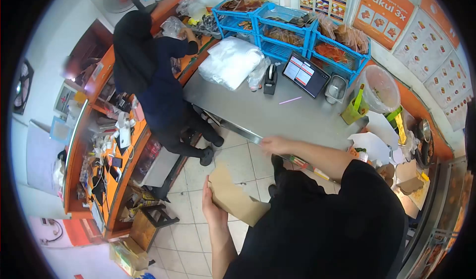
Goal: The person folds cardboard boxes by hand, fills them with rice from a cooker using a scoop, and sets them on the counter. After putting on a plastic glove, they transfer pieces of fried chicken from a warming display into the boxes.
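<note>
My left hand (213,208) is closed round the edge of a piece of brown paperboard (237,195), folded and angled, held over the tiled floor in front of my body. My right hand (275,145) is at the near edge of the steel table (223,100), its fingers blurred and partly hidden by the hand itself. On the tabletop lie a pink-purple straw-like stick (290,101), a black tape dispenser (270,78) and a tilted tablet (305,75). A stack of white plastic bags (230,62) sits farther left.
A person in dark clothes (158,80) stands at the orange counter (129,165) on the left. Blue tiered baskets (285,46) hold packaged goods at the back. To the right are a steel container (336,89), a clear tub (379,88) and open food boxes (411,176).
</note>
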The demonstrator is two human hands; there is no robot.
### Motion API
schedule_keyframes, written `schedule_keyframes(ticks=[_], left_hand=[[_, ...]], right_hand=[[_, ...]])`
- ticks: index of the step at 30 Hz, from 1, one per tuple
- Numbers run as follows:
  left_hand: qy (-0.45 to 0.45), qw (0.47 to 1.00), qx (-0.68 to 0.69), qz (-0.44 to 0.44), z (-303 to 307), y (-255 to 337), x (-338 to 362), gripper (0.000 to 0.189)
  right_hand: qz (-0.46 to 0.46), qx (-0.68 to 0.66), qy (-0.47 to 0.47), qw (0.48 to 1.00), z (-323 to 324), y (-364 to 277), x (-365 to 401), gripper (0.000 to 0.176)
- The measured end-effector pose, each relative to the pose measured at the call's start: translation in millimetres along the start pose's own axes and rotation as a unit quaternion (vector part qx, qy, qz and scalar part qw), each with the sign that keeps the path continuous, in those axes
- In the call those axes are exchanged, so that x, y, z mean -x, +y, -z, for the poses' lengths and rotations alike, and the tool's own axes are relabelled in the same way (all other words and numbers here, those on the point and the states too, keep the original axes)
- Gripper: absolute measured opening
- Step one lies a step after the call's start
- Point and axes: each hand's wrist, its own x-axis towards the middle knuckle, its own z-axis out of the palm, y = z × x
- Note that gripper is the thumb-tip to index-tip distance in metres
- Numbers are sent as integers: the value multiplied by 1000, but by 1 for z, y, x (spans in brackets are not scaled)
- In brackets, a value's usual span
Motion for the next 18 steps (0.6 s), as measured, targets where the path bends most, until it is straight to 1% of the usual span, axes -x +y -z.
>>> schedule_keyframes(ticks=[1,2,3,5,7,8,10,11,12,13,14,16,17,18], left_hand=[[0,1000,-3,5,3,-5,-7,58],[10,1000,2,20,6,-10,-15,59],[22,999,5,37,7,-14,-22,59],[37,998,2,46,-1,-11,-38,59],[56,997,-9,58,-11,-5,-59,59],[55,996,-27,59,-16,-1,-72,60],[53,995,-56,66,-33,7,-98,60],[25,995,-68,72,-46,13,-111,61],[-5,994,-78,78,-56,17,-124,61],[-6,993,-88,84,-61,19,-137,61],[0,992,-99,81,-64,20,-149,57],[1,991,-110,76,-70,22,-168,53],[-14,992,-109,63,-74,24,-178,53],[-29,993,-107,50,-77,24,-187,53]], right_hand=[[3,283,139,949,45,16,2,53],[-94,403,206,887,72,-13,25,51],[-142,431,250,855,106,18,13,59],[-170,404,312,843,149,9,23,67],[-173,410,362,819,180,23,11,70],[-180,398,355,826,189,27,5,70],[-199,401,367,816,203,19,2,70],[-204,390,365,820,208,18,0,70],[-204,398,370,815,211,17,-2,69],[-203,407,374,808,212,18,-4,68],[-208,400,373,811,210,19,-7,68],[-143,354,382,842,201,14,-9,53],[-59,308,335,889,187,8,-7,44],[26,259,283,923,163,-3,-2,37]])
